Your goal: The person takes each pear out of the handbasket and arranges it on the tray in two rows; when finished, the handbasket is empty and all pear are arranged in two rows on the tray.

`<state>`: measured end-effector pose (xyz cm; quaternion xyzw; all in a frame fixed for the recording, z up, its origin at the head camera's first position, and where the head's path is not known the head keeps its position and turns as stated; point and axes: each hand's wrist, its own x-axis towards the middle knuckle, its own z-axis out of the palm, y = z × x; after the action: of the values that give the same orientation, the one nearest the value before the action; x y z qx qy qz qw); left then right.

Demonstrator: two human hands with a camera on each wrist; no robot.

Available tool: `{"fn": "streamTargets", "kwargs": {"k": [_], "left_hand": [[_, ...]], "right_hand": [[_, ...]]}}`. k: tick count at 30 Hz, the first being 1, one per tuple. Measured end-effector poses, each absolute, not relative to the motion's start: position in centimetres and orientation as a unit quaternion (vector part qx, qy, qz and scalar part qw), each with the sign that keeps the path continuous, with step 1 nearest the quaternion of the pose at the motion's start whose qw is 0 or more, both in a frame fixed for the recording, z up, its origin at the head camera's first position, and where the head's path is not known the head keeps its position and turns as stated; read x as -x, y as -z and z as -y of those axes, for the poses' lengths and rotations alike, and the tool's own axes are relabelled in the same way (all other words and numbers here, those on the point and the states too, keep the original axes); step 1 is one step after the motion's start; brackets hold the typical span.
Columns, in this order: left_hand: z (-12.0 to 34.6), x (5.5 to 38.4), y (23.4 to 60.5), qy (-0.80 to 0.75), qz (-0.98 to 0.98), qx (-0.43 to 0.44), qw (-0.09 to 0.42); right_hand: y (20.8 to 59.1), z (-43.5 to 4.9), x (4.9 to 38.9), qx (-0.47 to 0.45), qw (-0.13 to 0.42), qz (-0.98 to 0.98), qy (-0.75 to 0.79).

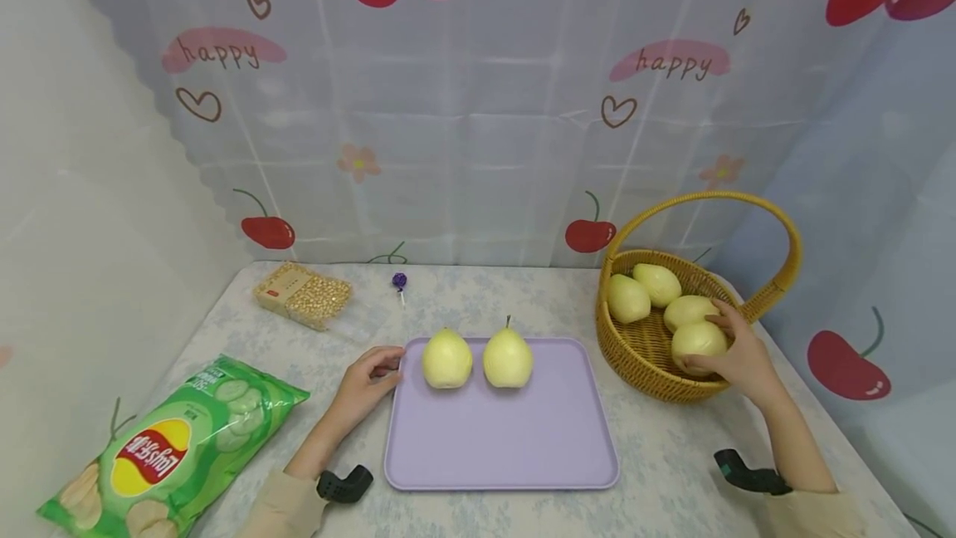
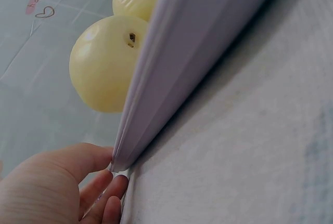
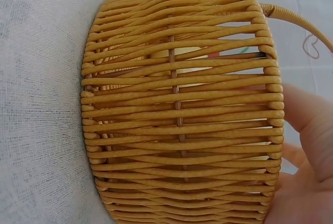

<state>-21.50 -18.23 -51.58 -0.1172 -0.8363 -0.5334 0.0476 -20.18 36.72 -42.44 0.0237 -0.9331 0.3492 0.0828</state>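
Clamped round a pear (image 1: 699, 344) with the right grip (image 1: 743, 359), with thumb on the near side and fingers curled at the far side. Down inside the wicker basket (image 1: 627, 355) here, in past the near right rim, presumably to stay out from under the arched handle (image 1: 789, 247). Look just beyond the fingertips for a second pear (image 1: 687, 310), crowding that side; farther left of the grip, spot two more pears (image 1: 630, 299) by the far wall, with bare wicker floor in between.

Across now to the left grip (image 1: 366, 386): pinching the far left corner of the lilac tray (image 1: 500, 447), with thumb at the rim and fingers below, likely to stop any sliding. Just right of that grip, find two tray pears (image 1: 447, 361), side by side but apart, along the far edge, perhaps to save room. Plenty of it, too, on the near half. Mind the raised lip, then cross a strip of worktop (image 1: 665, 447) to the basket.

Left of the left grip, see a green chip bag (image 1: 179, 451), apart from the tray. Beyond that grip, note a grain packet (image 1: 306, 293) and a lollipop (image 1: 399, 281), and finally, at the back edge, a printed curtain (image 1: 478, 148).
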Motion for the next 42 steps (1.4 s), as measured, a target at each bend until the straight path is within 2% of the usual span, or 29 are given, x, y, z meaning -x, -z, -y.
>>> {"fn": "streamTargets", "kwargs": {"k": [7,12,16,26,31,42], "left_hand": [[18.0,21.3,51.2,0.522,0.844,0.111,0.045],[18.3,21.5,51.6,0.528,0.838,0.123,0.051],[18.3,21.5,51.5,0.525,0.839,0.127,0.057],[18.3,21.6,51.5,0.525,0.842,0.115,0.045],[18.3,21.6,51.4,0.523,0.844,0.112,0.042],[18.3,21.7,51.5,0.522,0.844,0.113,0.039]], "right_hand": [[42.3,-36.4,19.7,-0.002,0.096,0.915,-0.392],[42.2,-35.8,19.7,-0.014,0.139,0.892,-0.43],[41.7,-35.2,19.4,-0.024,0.152,0.879,-0.451],[39.7,-30.9,18.9,-0.076,0.127,0.86,-0.488],[39.2,-28.1,19.3,-0.134,0.103,0.835,-0.524],[41.9,-23.4,20.8,-0.244,0.029,0.799,-0.549]]}}
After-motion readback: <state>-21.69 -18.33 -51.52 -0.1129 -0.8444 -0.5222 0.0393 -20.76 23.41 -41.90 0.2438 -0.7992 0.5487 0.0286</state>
